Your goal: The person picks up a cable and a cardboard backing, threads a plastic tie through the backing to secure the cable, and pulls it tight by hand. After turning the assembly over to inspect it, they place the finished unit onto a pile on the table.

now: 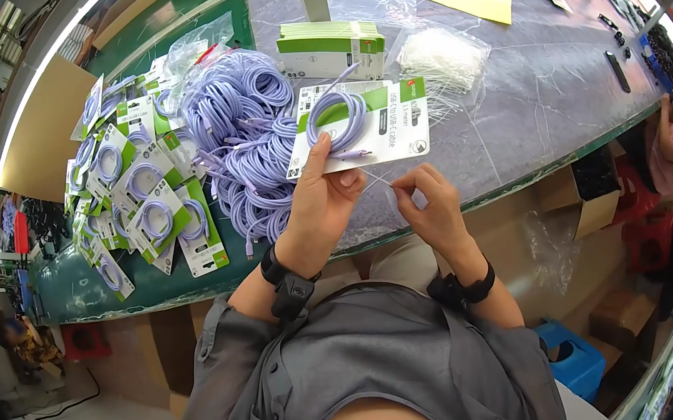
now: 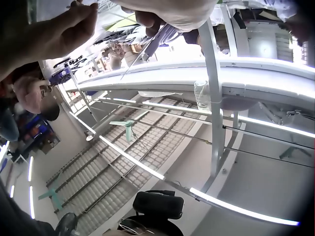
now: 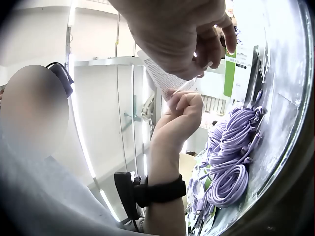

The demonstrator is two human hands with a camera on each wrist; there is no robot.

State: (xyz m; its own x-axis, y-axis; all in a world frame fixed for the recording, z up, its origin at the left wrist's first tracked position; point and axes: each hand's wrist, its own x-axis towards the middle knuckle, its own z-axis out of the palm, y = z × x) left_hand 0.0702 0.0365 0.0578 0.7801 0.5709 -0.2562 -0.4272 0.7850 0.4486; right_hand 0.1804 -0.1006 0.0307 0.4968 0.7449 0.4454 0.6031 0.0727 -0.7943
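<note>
A white and green card (image 1: 404,126) with a coiled lilac cable (image 1: 349,132) on its face is held up in the head view. The left hand (image 1: 320,208) grips the card's lower left part, thumb on the front. Between the two hands runs a thin white tie (image 1: 379,179), its end pinched in the right hand's (image 1: 434,208) thumb and fingertips. The right wrist view shows the card's printed back (image 3: 165,78), the left hand (image 3: 178,115) behind it and the right hand (image 3: 172,39) nearer the camera.
Loose lilac cables (image 1: 240,106) lie left of the hands, beside a heap of carded cables (image 1: 147,178). Behind the held card are a stack of green-edged cards (image 1: 331,48) and a bag of white ties (image 1: 444,55). A blue stool (image 1: 578,361) and people are near the table.
</note>
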